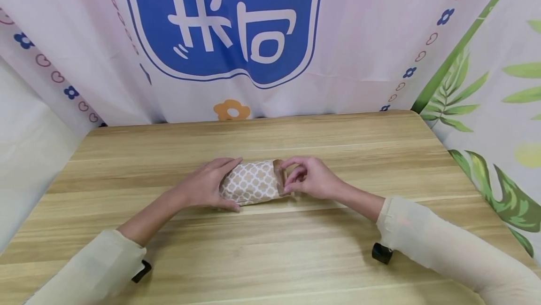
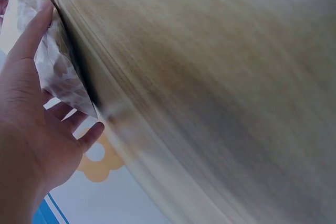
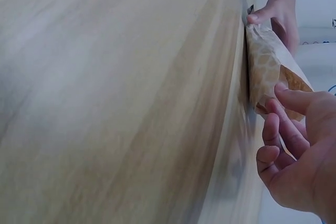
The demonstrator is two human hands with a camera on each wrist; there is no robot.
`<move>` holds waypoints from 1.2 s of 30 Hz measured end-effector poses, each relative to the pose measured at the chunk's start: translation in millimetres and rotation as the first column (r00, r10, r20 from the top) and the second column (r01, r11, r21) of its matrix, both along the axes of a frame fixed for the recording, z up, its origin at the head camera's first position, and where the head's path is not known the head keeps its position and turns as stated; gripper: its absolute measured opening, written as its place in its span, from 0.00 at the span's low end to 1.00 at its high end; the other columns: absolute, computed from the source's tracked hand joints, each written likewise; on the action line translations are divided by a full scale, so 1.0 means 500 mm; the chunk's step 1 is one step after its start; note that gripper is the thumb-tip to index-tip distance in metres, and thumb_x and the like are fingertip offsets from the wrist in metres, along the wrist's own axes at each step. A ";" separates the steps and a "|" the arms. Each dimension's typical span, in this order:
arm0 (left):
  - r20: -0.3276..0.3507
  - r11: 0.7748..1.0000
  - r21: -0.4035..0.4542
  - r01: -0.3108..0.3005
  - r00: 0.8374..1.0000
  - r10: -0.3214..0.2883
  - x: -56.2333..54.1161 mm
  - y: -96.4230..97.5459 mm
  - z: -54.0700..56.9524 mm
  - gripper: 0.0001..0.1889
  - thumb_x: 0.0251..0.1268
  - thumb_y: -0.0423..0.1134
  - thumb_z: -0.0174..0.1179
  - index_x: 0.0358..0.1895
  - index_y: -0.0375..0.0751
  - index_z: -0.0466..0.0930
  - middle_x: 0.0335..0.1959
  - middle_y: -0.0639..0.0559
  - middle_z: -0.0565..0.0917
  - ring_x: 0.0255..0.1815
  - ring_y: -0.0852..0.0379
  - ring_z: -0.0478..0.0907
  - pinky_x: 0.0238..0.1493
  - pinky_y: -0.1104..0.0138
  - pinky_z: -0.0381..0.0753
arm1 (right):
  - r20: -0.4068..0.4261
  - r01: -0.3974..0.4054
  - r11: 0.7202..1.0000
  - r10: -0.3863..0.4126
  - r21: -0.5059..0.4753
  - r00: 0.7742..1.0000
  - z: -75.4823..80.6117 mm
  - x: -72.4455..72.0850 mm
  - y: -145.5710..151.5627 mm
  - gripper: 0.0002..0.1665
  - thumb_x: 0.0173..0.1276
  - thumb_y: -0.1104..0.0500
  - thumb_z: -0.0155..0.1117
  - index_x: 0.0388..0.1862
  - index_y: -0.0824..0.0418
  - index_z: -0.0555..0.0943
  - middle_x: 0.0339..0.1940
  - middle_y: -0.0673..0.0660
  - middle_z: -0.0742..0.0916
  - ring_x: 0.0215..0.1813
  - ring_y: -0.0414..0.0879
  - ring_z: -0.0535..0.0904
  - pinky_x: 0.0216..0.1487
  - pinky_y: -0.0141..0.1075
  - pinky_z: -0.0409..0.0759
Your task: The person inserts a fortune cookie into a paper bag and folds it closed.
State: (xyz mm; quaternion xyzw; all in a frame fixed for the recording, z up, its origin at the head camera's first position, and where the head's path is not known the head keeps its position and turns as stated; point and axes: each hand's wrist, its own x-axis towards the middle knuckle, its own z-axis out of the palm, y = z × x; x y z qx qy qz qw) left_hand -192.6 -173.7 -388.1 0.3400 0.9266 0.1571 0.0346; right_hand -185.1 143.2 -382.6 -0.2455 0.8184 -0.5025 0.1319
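Observation:
A brown paper bag (image 1: 249, 182) with a white lattice pattern lies on its side on the wooden table. Its mouth faces right, and the plain brown inside shows there. My left hand (image 1: 210, 183) holds the bag's left end, thumb on the near side and fingers on the far side. At the mouth, my right hand (image 1: 314, 178) pinches the rim between thumb and forefinger, its other fingers curled. The right wrist view shows this pinch on the paper bag (image 3: 265, 64) up close. What the bag contains, if anything, is hidden.
The wooden table (image 1: 253, 258) spreads out around the bag. Behind it hangs a pale cloth (image 1: 351, 60) with a blue emblem, and at right a leaf-print cloth (image 1: 511, 145). A small black object (image 1: 382, 253) is below the right sleeve, another (image 1: 141, 271) by the left.

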 end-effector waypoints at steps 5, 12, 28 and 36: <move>-0.009 1.000 -0.013 -0.016 1.000 0.016 0.004 0.000 0.002 0.64 0.43 0.70 0.77 0.79 0.32 0.61 0.72 0.33 0.72 0.73 0.34 0.69 0.69 0.34 0.69 | -0.016 0.014 1.000 -0.014 0.016 1.000 0.006 -0.001 0.010 0.29 0.61 0.74 0.74 0.62 0.73 0.79 0.35 0.58 0.91 0.38 0.46 0.88 0.46 0.35 0.88; -0.011 0.999 -0.015 -0.037 0.999 0.037 0.005 -0.004 0.004 0.62 0.46 0.70 0.75 0.79 0.33 0.62 0.72 0.32 0.73 0.73 0.33 0.69 0.68 0.28 0.66 | -0.045 0.078 0.994 -0.075 0.076 0.996 0.014 0.000 0.030 0.25 0.66 0.73 0.69 0.62 0.74 0.78 0.36 0.58 0.91 0.40 0.47 0.87 0.49 0.38 0.88; -0.007 0.999 0.022 -0.030 1.000 0.031 0.006 -0.007 0.012 0.49 0.64 0.68 0.63 0.76 0.32 0.66 0.66 0.32 0.79 0.65 0.34 0.77 0.66 0.40 0.76 | 0.108 0.088 0.994 -0.095 0.060 0.990 0.005 -0.001 0.044 0.24 0.67 0.74 0.66 0.62 0.77 0.76 0.38 0.65 0.90 0.36 0.53 0.88 0.41 0.39 0.89; 0.159 0.992 0.081 -0.096 0.984 0.082 0.008 0.000 0.022 0.42 0.73 0.62 0.59 0.77 0.34 0.65 0.56 0.43 0.82 0.40 0.57 0.77 0.44 0.59 0.81 | 0.215 0.101 0.994 -0.108 0.043 0.971 0.005 0.006 0.027 0.27 0.68 0.69 0.65 0.64 0.77 0.75 0.40 0.62 0.91 0.34 0.51 0.89 0.27 0.30 0.80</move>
